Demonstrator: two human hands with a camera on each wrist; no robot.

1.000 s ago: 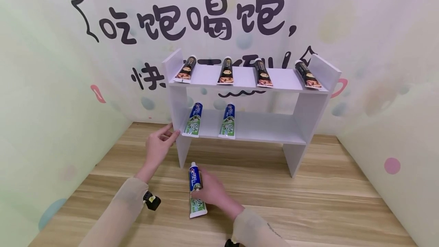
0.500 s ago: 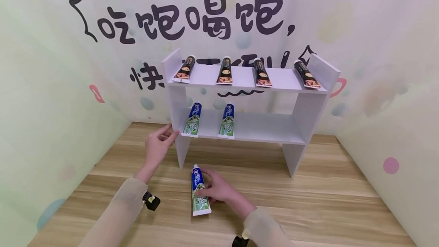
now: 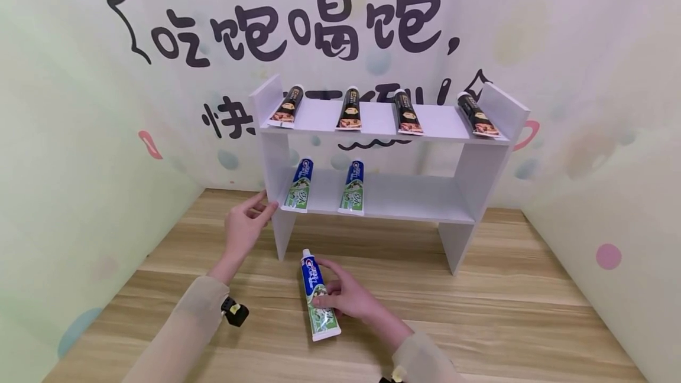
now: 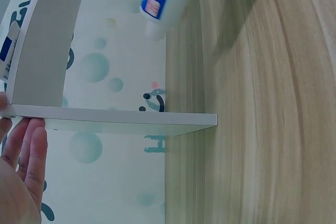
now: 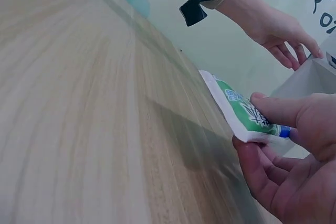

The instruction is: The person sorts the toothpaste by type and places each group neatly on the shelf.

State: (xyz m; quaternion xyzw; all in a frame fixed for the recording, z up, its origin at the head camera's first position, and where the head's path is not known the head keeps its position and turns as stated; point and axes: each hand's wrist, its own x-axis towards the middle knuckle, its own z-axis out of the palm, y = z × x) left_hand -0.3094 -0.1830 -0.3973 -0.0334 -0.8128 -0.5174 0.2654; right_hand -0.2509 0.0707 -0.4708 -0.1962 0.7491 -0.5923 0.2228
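My right hand (image 3: 348,294) holds a blue, green and white toothpaste tube (image 3: 313,275), thumb on its printed face and fingers behind. Its cap points toward the shelf, and the right wrist view shows the tube raised, its shadow (image 5: 189,140) on the wood. With thumb and fingers on either side, my left hand (image 3: 246,226) pinches the left side panel (image 4: 121,114) of the white shelf (image 3: 415,194). Two matching tubes lie on the lower board, a left one (image 3: 299,188) and a second one (image 3: 353,188) beside it.
On the top board lie several black toothpaste tubes, among them the leftmost tube (image 3: 288,106) and the rightmost tube (image 3: 477,116). The shelf stands on a wood-grain table (image 3: 479,324). A printed wall (image 3: 175,99) with dark lettering closes off the back.
My right hand has shifted a little to the right with the toothpaste tube, which now slants more, its lower end swung right. My left hand stays at the shelf's side panel.
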